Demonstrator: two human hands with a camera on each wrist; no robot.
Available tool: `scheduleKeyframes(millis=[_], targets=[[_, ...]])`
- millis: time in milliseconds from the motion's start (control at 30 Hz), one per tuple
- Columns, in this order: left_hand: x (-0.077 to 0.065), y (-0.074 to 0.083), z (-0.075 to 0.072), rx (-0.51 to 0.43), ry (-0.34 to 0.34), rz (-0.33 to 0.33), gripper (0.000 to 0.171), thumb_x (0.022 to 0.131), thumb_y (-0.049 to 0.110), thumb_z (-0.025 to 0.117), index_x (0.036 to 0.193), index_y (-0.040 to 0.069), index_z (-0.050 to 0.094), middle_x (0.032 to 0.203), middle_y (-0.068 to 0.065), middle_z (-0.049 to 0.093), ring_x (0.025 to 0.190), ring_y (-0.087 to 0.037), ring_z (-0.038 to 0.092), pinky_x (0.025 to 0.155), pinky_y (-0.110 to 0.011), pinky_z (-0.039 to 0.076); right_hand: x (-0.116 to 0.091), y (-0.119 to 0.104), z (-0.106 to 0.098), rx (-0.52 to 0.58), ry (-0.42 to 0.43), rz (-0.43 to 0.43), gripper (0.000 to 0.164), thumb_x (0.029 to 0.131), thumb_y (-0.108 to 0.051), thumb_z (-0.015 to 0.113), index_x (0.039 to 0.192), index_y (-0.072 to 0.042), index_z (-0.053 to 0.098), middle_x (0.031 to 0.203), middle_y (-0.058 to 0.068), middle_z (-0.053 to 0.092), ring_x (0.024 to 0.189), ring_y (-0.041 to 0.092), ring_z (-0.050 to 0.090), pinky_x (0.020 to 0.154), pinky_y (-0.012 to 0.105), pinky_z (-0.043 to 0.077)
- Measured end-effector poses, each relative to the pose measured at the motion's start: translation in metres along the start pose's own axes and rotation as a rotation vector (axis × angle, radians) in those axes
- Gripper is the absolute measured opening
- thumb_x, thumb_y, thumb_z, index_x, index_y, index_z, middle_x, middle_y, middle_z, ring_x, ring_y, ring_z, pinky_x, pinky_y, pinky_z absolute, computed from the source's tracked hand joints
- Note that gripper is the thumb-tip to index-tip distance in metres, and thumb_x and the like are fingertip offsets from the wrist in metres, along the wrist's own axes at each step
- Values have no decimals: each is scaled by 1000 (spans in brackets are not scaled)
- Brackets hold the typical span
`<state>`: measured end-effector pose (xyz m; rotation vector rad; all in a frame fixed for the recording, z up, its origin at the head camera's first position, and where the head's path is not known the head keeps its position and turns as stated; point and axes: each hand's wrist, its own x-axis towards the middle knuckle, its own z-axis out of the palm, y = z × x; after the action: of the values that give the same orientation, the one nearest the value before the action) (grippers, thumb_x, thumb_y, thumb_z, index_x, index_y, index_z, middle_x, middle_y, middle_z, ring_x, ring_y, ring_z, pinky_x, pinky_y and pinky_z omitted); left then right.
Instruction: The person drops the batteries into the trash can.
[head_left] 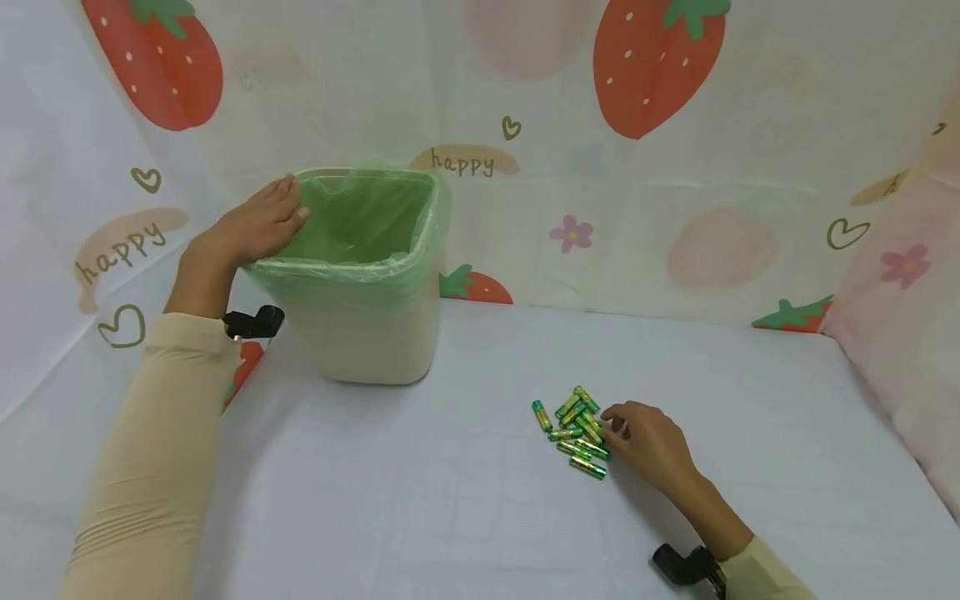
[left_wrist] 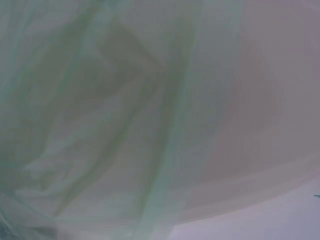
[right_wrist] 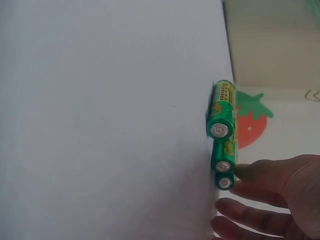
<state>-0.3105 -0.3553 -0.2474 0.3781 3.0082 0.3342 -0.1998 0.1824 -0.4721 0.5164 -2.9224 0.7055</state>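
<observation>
Several green batteries (head_left: 591,427) lie piled on the table (head_left: 450,500), pickup seemingly unfinished, against my right hand (head_left: 648,442), its loosely bent, parted fingers apparently holding none, while my left hand (head_left: 258,221) rests, fingers extended, on the lined bin (head_left: 360,337)

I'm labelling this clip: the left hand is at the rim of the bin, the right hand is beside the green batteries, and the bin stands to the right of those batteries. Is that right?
Not quite: the head view shows the bin to the left of the green batteries. The left hand at the rim and the right hand beside the batteries are correct.
</observation>
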Motion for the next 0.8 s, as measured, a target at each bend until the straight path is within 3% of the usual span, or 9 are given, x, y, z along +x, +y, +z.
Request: scheduleKeyframes(millis=[433,633,800], targets=[[0,2,0,12,-14,2,68,112,34,20,155,-12,-7,164,-28,-14,153,-42,-14,124,-55,-3,7,-2,3,-32,-52,39,13,83,-16,85,89,-7,76,77,-3,62,67,12,55,54,29,46],[1,2,0,17,-14,-5,69,112,36,19,155,-12,-6,164,-29,-14,153,-42,-14,124,-55,-3,9,-3,2,-29,-66,71,11,84,-12,83,89,-6,75,75,-1,63,66,13,54,54,30,46],[0,1,-1,9,-17,-6,72,112,40,17,155,-12,-6,164,-29,-14,152,-43,-14,124,-55,-4,9,-5,-4,-28,-37,44,10,84,-9,82,90,-4,76,75,0,68,65,13,57,54,29,47]])
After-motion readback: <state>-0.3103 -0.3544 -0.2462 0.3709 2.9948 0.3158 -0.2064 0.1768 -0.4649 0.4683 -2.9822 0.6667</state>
